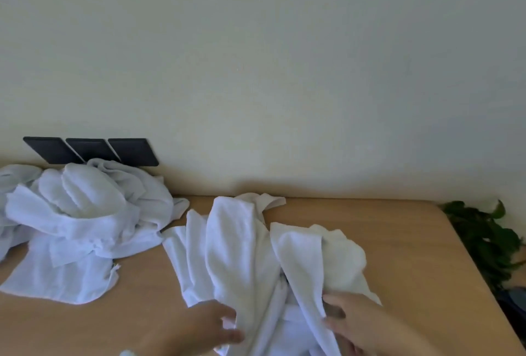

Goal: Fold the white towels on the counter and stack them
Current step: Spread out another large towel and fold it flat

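Observation:
A crumpled white towel point(250, 259) lies in long folds across the middle of the wooden counter point(398, 241). My left hand point(205, 327) pinches the towel's near left fold between thumb and fingers. My right hand point(353, 321) grips the near right fold, with cloth bunched between thumb and fingers. A heap of several unfolded white towels point(82, 219) sits at the far left of the counter, apart from both hands.
Three dark wall plates point(91, 150) sit on the cream wall behind the heap. A green leafy plant point(486, 239) hangs beyond the counter's rounded right corner. Bare wood shows to the right of the towel and in front of the heap.

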`<action>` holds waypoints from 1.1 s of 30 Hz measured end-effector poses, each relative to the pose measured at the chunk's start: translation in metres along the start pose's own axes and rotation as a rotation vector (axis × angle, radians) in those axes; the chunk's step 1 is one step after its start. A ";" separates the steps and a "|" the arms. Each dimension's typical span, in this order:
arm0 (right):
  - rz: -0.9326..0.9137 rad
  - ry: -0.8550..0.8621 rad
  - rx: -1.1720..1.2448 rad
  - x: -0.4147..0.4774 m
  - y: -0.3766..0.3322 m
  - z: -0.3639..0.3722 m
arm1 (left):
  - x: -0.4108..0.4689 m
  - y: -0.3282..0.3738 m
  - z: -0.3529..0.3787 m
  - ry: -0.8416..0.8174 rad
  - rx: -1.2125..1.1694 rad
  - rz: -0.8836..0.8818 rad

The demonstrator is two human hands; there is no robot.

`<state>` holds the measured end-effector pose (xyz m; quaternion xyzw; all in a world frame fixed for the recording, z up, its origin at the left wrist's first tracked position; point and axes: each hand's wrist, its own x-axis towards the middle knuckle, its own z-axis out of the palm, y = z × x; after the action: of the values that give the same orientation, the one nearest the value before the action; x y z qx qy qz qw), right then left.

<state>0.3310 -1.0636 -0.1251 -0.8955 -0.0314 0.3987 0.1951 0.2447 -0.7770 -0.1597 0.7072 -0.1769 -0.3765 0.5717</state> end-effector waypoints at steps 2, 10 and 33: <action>-0.135 0.163 0.119 0.008 -0.006 -0.011 | 0.004 0.017 -0.022 0.455 0.379 -0.473; 0.009 0.380 0.551 0.085 -0.052 -0.042 | 0.051 0.030 -0.083 0.997 0.263 -0.835; -0.505 0.426 1.109 -0.043 -0.128 -0.048 | 0.048 0.156 -0.002 1.075 0.547 0.341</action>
<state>0.3489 -0.9706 -0.0181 -0.6863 0.0087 0.1111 0.7187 0.3054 -0.8528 -0.0286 0.8802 -0.0649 0.1875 0.4311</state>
